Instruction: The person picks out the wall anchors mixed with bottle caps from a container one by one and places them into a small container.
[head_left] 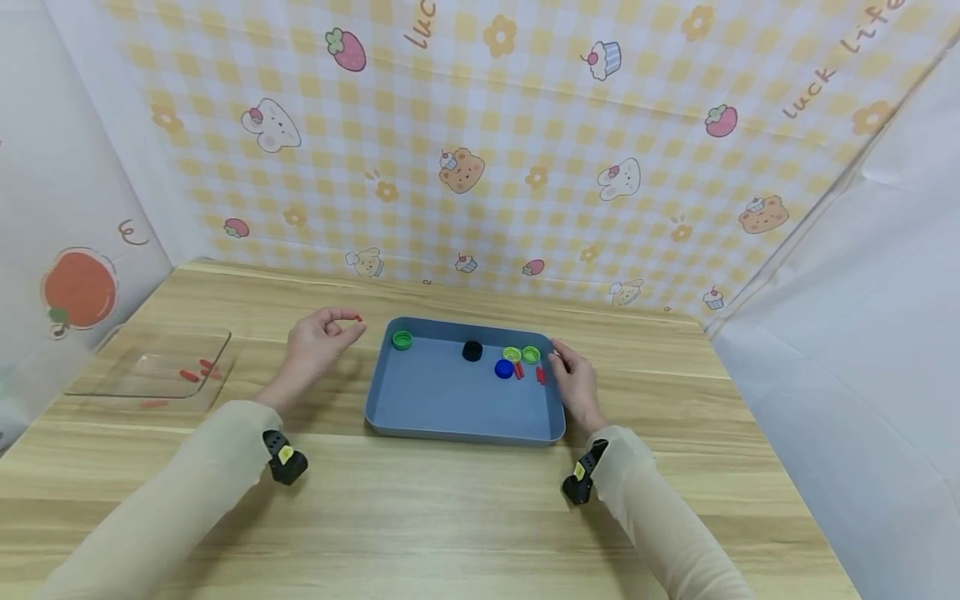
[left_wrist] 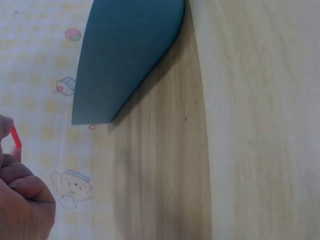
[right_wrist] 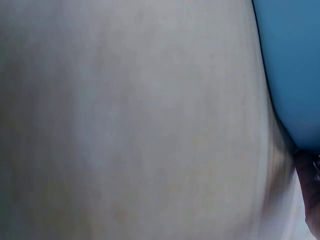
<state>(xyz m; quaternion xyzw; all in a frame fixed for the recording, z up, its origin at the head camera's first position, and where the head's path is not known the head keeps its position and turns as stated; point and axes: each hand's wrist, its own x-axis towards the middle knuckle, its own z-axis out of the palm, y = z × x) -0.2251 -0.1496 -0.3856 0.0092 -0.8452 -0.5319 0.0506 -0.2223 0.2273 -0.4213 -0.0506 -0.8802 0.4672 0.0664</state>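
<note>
Left of the tray, my left hand (head_left: 317, 343) pinches a small red stick (head_left: 358, 318) between thumb and fingertips. The same red stick (left_wrist: 16, 136) shows at the edge of the left wrist view, with the hand curled below. My right hand (head_left: 576, 385) grips the right wall of the blue-grey tray (head_left: 465, 436) near its back corner. Inside that tray lie a green cap (head_left: 402, 340), a black cap (head_left: 472, 351), a blue cap (head_left: 504, 368) and two yellow-green caps (head_left: 531, 355). Two red sticks (head_left: 541, 376) lie beside them at the right.
A clear plastic container (head_left: 142, 394) stands at the left of the wooden table (head_left: 420, 517), with several red sticks (head_left: 189, 376) in it. A patterned cloth (head_left: 540, 225) hangs behind the table, and white sheets (head_left: 885, 333) stand at both sides.
</note>
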